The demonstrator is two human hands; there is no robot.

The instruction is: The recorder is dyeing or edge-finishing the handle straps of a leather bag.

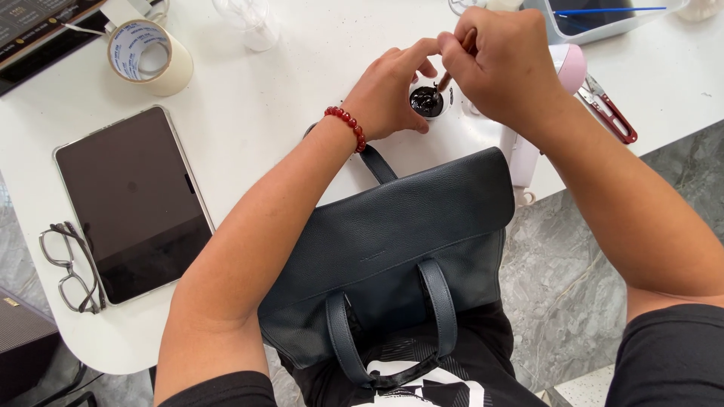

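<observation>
Matt grained leather bag [407, 234], glossy glass tablet [132, 200], smooth white tabletop [256, 98], shiny black paste [426, 100]

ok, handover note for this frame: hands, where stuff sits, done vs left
Left hand: steadies the small white pot of dark paste on the table.
Right hand: holds a brush, its tip dipped in the paste.
Bag: dark leather, lying half on the table edge, half on the lap, handles toward the person.
Nearby: tablet, glasses, tape roll, red snips.
Done: pot open, brush loaded.
Left: no paste visible on the bag yet.
</observation>
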